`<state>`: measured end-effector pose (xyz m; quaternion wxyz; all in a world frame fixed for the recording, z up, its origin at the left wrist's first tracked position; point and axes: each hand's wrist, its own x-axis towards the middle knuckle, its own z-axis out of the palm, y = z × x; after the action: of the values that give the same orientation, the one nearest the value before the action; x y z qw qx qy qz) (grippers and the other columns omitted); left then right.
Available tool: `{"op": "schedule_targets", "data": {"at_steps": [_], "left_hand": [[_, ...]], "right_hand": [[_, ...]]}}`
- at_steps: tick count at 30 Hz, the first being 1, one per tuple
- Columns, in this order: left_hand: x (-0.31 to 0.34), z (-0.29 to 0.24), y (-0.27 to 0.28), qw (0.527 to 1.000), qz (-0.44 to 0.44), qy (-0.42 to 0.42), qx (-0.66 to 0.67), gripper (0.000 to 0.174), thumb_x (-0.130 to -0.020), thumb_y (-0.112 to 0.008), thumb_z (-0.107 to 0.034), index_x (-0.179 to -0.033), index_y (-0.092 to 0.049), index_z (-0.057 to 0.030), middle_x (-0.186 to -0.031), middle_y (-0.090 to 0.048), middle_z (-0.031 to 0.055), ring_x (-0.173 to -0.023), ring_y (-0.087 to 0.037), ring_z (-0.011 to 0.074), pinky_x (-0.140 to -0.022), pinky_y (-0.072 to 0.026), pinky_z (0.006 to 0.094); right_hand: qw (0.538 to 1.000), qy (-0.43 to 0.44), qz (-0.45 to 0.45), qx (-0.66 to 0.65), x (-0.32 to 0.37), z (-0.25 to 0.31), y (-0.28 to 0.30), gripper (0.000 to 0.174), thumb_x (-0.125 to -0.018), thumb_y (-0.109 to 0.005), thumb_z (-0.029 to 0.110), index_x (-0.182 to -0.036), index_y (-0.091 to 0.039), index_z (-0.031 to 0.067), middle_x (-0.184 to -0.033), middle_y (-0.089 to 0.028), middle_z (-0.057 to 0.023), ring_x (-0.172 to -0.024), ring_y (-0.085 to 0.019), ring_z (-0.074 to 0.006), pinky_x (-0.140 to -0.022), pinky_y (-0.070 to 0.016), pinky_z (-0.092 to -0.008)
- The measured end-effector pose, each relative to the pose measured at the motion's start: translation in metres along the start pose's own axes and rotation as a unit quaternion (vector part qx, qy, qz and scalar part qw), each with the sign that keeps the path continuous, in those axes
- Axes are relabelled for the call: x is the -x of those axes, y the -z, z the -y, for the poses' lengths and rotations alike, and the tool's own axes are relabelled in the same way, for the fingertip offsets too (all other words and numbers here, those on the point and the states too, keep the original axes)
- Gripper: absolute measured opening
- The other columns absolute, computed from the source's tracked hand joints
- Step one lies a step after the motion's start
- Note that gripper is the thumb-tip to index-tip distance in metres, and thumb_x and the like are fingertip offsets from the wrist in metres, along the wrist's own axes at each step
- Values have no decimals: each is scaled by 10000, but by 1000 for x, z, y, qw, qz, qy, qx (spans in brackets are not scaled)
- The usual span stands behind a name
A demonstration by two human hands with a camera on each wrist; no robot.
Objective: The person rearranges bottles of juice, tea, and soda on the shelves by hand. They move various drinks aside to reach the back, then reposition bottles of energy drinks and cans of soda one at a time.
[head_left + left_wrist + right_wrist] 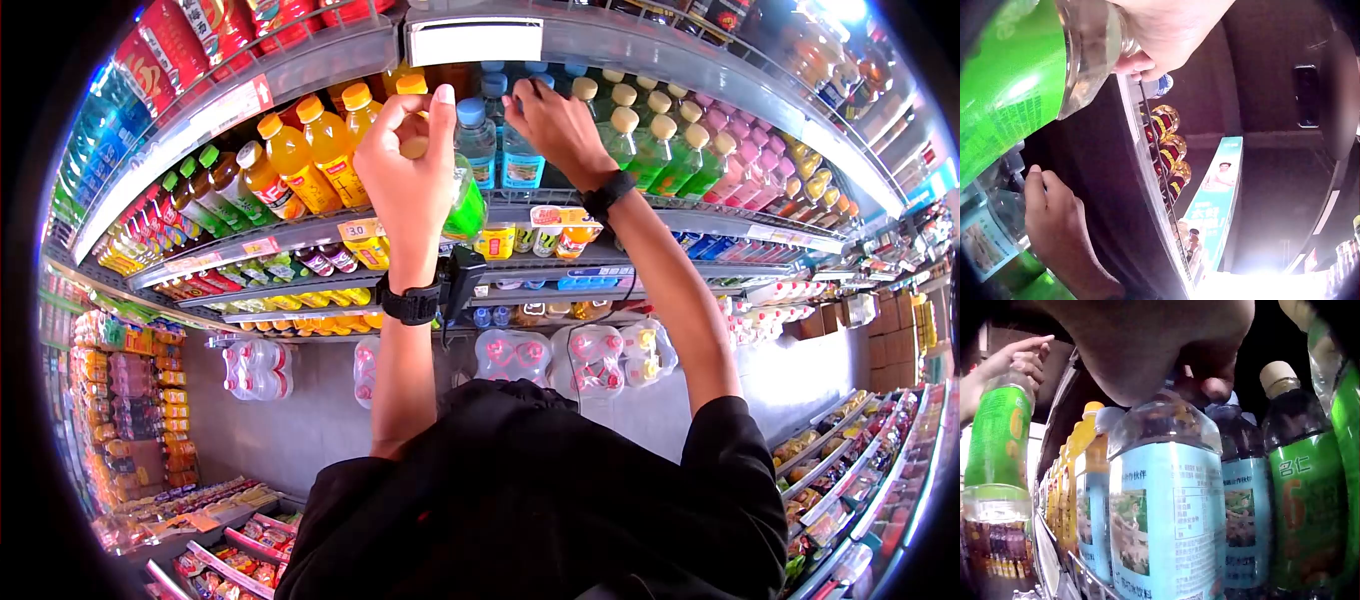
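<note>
My left hand holds a clear bottle with a green label by its neck, in front of the shelf edge. In the left wrist view that green-labelled bottle hangs down from the curled fingers, which hide its cap. With fingers curled at its top, my right hand grips a light-blue-labelled bottle standing upright in the front of the shelf row. The right fingers cover its cap. More blue-labelled bottles stand close behind and beside it.
Orange drink bottles stand left of the blue row; green-labelled bottles and pink ones stand right of it. A shelf rail with price tags runs below. Wrapped bottle packs sit on the floor.
</note>
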<state>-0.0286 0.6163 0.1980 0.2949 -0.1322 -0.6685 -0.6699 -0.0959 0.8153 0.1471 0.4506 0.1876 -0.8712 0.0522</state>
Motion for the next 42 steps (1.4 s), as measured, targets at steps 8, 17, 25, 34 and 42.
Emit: {"op": "schedule_targets", "data": {"at_steps": [8,17,25,34,42], "left_hand": [[-18,-2,-33,996,45,-53,60,283,-940,-748,-280,-902,-675,-10,-620,-647,10,-555,-574,43,-530,-403,214],[-2,-12,-78,980,125,-141,59,309,-880,-810,-286,-919,-654,-23,-660,-691,75,-557,-638,112,-536,-469,251],[-2,-7,-96,943,269,-197,29,234,-938,-726,-250,-1072,-695,-60,-982,-738,143,-875,-732,292,-739,-563,344],[-22,47,-61,916,273,-242,-166,382,-929,-708,-176,-1291,-633,-82,-1186,-694,176,-1093,-654,387,-966,-513,400],[-18,72,-49,909,258,-204,-257,346,-908,-731,-244,-1217,-687,-95,-1203,-680,177,-1121,-637,361,-970,-513,423]], "right_hand": [[988,-45,20,-146,-3,-2,25,308,-1036,-539,387,-944,-560,94,-881,-672,-159,-744,-657,-397,-582,-531,-488],[936,-12,160,-314,14,-10,113,789,-762,-852,497,-1330,-571,25,-1121,-687,-209,-959,-694,-383,-810,-564,-428],[954,-75,200,-209,24,-41,107,798,-725,-864,338,-1371,-527,14,-930,-699,-249,-817,-684,-390,-732,-526,-457],[957,-14,247,-150,8,-60,86,854,-682,-876,247,-1398,-468,20,-1137,-676,-245,-1066,-642,-430,-912,-526,-468],[949,-29,313,-25,14,-58,77,855,-681,-894,313,-1401,-469,130,-1189,-660,-169,-1137,-610,-378,-994,-471,-464]]}}
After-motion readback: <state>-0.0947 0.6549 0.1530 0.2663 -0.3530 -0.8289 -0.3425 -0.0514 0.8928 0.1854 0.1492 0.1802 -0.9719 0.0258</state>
